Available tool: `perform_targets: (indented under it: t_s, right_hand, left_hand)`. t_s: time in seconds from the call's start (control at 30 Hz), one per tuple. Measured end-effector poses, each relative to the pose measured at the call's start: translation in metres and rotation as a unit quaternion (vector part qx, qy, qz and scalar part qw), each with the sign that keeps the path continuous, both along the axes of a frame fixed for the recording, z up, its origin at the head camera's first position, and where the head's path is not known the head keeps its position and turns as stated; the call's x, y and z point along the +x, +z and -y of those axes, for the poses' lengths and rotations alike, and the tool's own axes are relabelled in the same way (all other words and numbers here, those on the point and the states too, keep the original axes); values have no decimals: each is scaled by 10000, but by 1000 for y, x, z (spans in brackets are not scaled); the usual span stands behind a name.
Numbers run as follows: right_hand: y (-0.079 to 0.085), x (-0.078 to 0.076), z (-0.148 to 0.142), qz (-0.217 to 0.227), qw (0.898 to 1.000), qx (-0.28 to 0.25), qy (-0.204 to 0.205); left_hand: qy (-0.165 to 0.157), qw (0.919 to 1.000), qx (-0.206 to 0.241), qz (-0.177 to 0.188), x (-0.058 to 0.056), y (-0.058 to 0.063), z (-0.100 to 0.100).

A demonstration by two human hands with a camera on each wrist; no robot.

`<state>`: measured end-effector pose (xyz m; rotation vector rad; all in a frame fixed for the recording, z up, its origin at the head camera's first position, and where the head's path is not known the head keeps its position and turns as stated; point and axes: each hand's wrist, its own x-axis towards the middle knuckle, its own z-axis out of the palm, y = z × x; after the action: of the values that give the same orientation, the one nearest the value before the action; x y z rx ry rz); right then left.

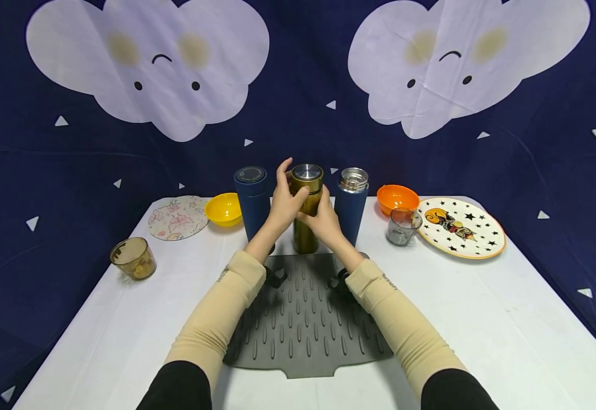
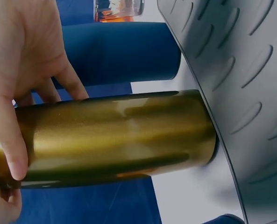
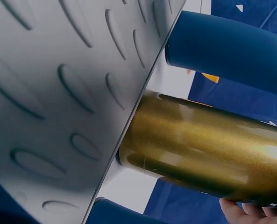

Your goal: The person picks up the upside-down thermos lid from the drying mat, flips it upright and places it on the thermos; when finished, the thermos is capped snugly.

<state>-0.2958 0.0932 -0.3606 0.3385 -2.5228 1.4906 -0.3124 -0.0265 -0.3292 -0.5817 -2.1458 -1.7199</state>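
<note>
A gold thermos [image 1: 305, 232] with a silver-topped lid [image 1: 307, 171] stands upright at the far edge of the grey mat. My left hand [image 1: 284, 204] holds it near the lid from the left, thumb across the front and one finger raised. Lower down, my right hand [image 1: 323, 221] grips the body from the right; in the left wrist view this hand [image 2: 24, 74] has its thumb on the gold side. A capped blue thermos [image 1: 253, 199] stands to the left. The blue thermos [image 1: 351, 208] on the right has its metal neck uncovered.
The ridged grey mat [image 1: 308, 330] lies under my forearms. On the left are a yellow bowl [image 1: 224, 209], a patterned round mat [image 1: 177, 218] and a brown glass [image 1: 134, 259]. An orange bowl [image 1: 397, 199], a clear glass [image 1: 403, 226] and a star-patterned plate [image 1: 469, 242] are right.
</note>
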Motion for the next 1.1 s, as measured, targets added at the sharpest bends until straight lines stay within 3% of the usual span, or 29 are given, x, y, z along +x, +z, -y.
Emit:
perform_targets:
  t_s: [0.23, 0.43, 0.67, 0.87, 1.03, 1.1]
  right_hand:
    - [1, -1, 0, 119, 9999, 82, -36]
    - [1, -1, 0, 1, 10000, 62, 15]
    - [0, -1, 1, 27, 9999, 100, -14]
    - [-1, -1, 0, -47, 10000, 32, -6]
    - [0, -2, -1, -36, 10000, 52, 1]
    - [0, -2, -1, -20, 10000, 68, 2]
  left_hand:
    - [353, 9990, -262, -56, 0, 1, -3]
    - [61, 9999, -71, -77, 0, -2, 1]
    - [238, 9993, -235, -179, 0, -2, 1]
    - [-151, 9997, -98, -171, -2, -4, 5]
    - [109, 9997, -191, -95, -1, -3, 1]
    - [67, 9997, -175, -174, -1, -3, 2]
